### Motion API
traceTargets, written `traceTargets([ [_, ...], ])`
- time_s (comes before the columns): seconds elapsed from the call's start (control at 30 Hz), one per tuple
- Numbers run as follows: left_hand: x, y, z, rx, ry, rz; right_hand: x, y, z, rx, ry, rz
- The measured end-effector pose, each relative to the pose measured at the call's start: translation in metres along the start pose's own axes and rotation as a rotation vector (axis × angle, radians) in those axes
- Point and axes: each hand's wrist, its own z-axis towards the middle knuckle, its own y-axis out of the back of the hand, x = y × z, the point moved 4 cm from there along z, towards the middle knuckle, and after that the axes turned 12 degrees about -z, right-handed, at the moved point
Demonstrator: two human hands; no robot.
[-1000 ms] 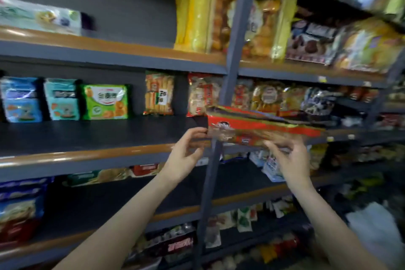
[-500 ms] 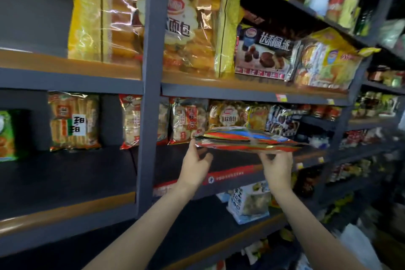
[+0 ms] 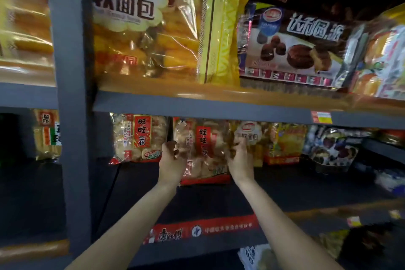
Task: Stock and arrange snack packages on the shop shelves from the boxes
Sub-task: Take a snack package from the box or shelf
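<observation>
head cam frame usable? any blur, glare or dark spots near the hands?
Head view: motion blur smears both hands, left hand and right hand, and the rice cracker bag they hold; glare streaks the clear bread bag above; the dark shelf board loses detail; wide-angle bending tilts the grey upright.

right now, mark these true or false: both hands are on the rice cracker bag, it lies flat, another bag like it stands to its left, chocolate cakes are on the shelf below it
1. Both hands hold the rice cracker bag. True: the left hand and right hand grip its two sides.
2. The bag lies flat on the shelf. False: it stands upright.
3. A similar bag stands to its left. True.
4. The chocolate cake pack is on the shelf below. False: it is on the shelf above, to the right.
</observation>
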Motion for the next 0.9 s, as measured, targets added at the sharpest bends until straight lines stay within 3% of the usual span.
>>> traceTargets([
  [0.17,0.017,-0.016,0.03,-0.11,0.035,0.144,-0.021,-0.036,0.033,0.192,0.136,0.042],
  [0.3,0.023,-0.024,0.053,-0.086,0.008,0.209,-0.045,-0.059,0.049,0.255,0.208,-0.02],
  [0.37,0.022,-0.022,0.054,-0.095,-0.014,0.296,-0.049,-0.055,0.048,0.252,0.203,-0.06],
  [0.47,0.011,-0.008,0.031,-0.208,-0.167,0.62,-0.039,-0.038,0.037,0.155,0.306,-0.043],
  [0.6,-0.019,0.013,-0.041,-0.197,-0.438,0.85,0.008,-0.027,0.007,0.214,0.512,0.224],
  [0.7,-0.045,0.041,-0.1,-0.174,-0.66,0.867,0.055,-0.018,-0.029,0.185,0.602,0.396],
  [0.8,-0.071,0.093,-0.146,-0.295,-0.738,0.864,0.111,-0.008,-0.076,0.078,0.794,0.545],
  [0.9,-0.088,0.169,-0.19,-0.481,-0.71,0.939,0.174,-0.012,-0.139,0.082,0.996,0.688],
])
